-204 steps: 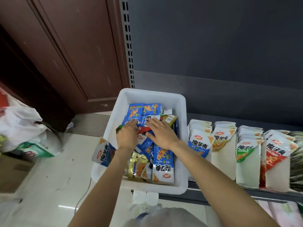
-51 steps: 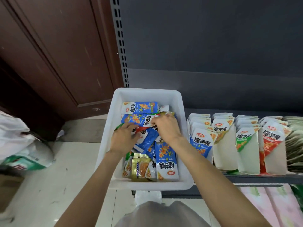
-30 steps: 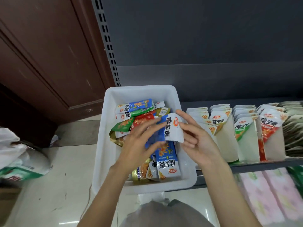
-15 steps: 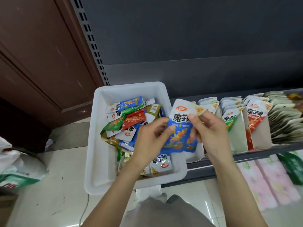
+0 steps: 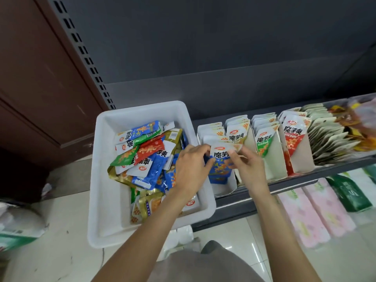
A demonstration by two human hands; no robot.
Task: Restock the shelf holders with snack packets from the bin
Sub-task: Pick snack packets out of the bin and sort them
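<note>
Two hands on one blue packet

— Held where? Blue snack packet pinched by left hand and right hand over leftmost shelf holder.
— And beside? White bin, heaped with mixed packets.

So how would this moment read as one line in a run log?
step: restocking | both hands: left hand, right hand hold blue packet | place: leftmost holder | bin: packets remain
</note>
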